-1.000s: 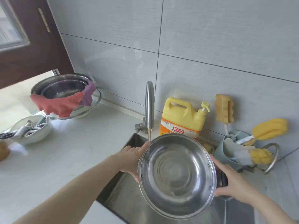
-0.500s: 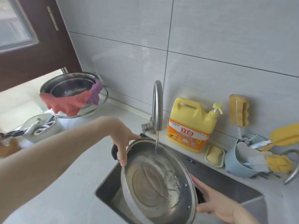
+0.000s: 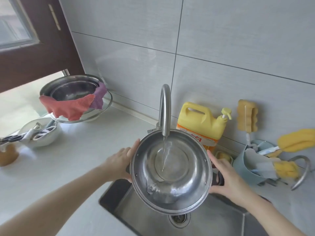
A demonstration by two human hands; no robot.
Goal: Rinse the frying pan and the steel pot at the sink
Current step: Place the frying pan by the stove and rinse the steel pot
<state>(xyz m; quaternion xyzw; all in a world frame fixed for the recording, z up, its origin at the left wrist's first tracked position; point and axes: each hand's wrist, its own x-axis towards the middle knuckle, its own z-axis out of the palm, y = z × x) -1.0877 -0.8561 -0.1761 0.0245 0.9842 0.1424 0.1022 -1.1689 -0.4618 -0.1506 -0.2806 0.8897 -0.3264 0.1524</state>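
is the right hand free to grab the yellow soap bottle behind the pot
Probably not yet: the right hand grips the steel pot by its handle, and the pot's rim stands before the yellow soap bottle.

One steel pot, two hands, one faucet, one yellow detergent jug, one blue caddy.

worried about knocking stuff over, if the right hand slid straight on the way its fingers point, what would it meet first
Probably the small yellow soap dish just beyond the right hand, then the yellow detergent jug; depth is unclear.

The round steel pot hangs over the steel sink, under the curved steel tap; the yellow plastic detergent jug stands at its one o'clock.
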